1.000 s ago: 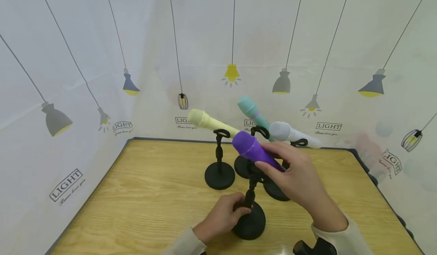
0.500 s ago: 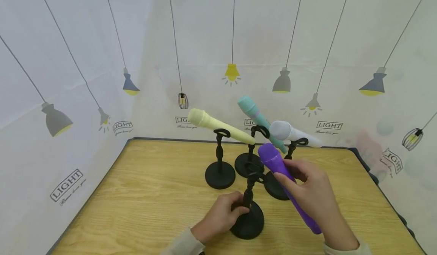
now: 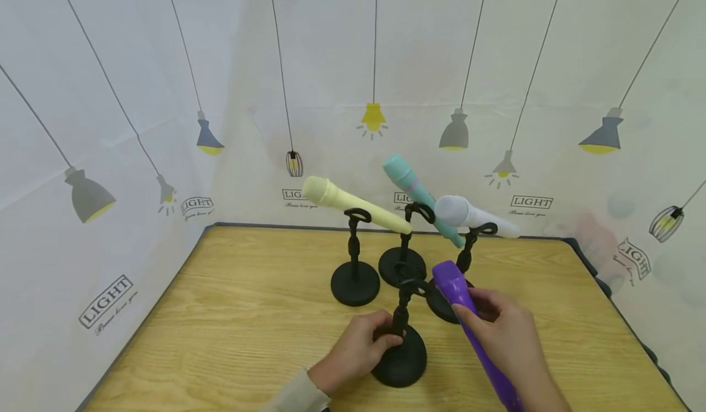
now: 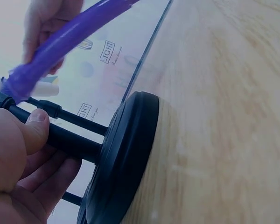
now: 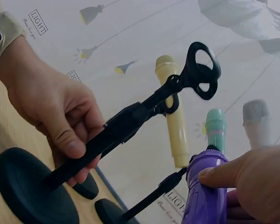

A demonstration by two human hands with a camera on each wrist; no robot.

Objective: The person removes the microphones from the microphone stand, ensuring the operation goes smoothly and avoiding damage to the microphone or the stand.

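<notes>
My left hand (image 3: 355,347) grips the pole of the nearest black microphone stand (image 3: 405,360), whose ring-shaped clip (image 5: 203,72) has nothing in it. To its right, my right hand (image 3: 504,332) holds a purple microphone (image 3: 460,292) by its body, thumb along the upper side. The microphone slants, head up and away, tail toward the front. In the right wrist view the purple microphone (image 5: 207,186) is below and right of that clip. Behind stand three more stands, bearing a yellow microphone (image 3: 353,203), a teal microphone (image 3: 410,182) and a white microphone (image 3: 469,213).
The wooden table (image 3: 237,301) has a dark edge. A pale backdrop (image 3: 331,62) printed with hanging lamps encloses its back and sides. The loaded stands, such as the left one with its round base (image 3: 355,283), are grouped just beyond my hands.
My right hand has drawn the purple microphone away from the near stand's clip, moving right and toward the front. My left hand has stayed on the pole.
</notes>
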